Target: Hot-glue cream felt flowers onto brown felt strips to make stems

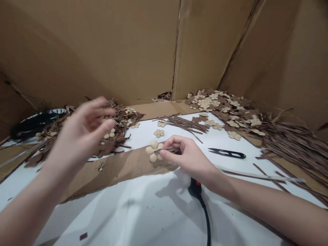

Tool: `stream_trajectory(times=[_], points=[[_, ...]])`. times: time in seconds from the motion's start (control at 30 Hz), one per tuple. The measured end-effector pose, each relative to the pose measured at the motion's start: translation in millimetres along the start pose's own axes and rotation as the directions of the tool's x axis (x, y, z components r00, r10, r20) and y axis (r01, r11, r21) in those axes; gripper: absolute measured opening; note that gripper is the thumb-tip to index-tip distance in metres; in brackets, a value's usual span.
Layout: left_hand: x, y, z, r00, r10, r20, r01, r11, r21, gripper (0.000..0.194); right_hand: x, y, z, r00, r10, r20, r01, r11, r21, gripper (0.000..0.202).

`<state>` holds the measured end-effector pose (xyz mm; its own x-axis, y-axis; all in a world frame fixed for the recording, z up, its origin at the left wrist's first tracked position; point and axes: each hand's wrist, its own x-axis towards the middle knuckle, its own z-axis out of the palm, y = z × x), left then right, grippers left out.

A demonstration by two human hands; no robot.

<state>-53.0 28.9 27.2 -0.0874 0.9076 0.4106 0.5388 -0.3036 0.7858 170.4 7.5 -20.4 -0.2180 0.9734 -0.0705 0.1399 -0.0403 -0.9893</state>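
My right hand (188, 157) pinches a short brown strip (165, 149) between thumb and fingers. The strip lies across the middle of a cream five-petal flower (153, 157), which rests on a torn piece of cardboard (123, 167). My left hand (88, 123) is raised over the left pile, blurred by motion, its thumb and fingers apart and nothing visible in them. Beneath my right wrist lies a black corded tool with a red part (196, 188); its front is hidden by the hand. Another cream flower (159, 133) lies just beyond.
Black thread snips (227, 153) lie on the right. Brown strips (188, 124) are bunched at the centre back. Cream and brown flowers (225, 106) and more strips (297, 147) heap up at the right. A mixed pile (112, 140) stands left. Cardboard walls (123, 51) enclose the back.
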Motion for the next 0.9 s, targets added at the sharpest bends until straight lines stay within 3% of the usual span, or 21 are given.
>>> stream_trajectory(times=[0.07, 0.13, 0.17, 0.23, 0.53, 0.9], points=[[-9, 7, 18.6, 0.959, -0.085, 0.272, 0.056, 0.992, 0.113, 0.033, 0, 2, 1, 1.000, -0.015, 0.021, 0.015, 1.000, 0.027, 0.013], [-20, 9, 32.6, 0.856, -0.119, 0.502, 0.057, 0.989, 0.138, 0.036, 0, 4, 3, 0.999, -0.039, 0.032, 0.038, 0.999, 0.032, 0.012], [-25, 9, 37.5, 0.810, -0.116, 0.575, 0.053, 0.991, 0.125, 0.035, -1, 5, 3, 0.998, -0.057, 0.032, 0.056, 0.998, 0.024, 0.012], [-33, 7, 43.8, 0.765, -0.109, 0.635, 0.063, 0.993, 0.095, 0.031, -2, 6, 3, 0.994, -0.100, 0.038, 0.100, 0.995, 0.002, 0.011], [-33, 5, 45.7, 0.796, -0.183, 0.577, 0.196, 0.980, 0.041, 0.027, -1, 4, 1, 0.989, -0.128, 0.072, 0.130, 0.991, -0.035, 0.014], [-42, 11, 46.6, 0.847, -0.225, 0.481, 0.258, 0.966, -0.002, 0.024, -2, -3, -4, 0.994, -0.097, 0.041, 0.099, 0.994, -0.051, 0.018]])
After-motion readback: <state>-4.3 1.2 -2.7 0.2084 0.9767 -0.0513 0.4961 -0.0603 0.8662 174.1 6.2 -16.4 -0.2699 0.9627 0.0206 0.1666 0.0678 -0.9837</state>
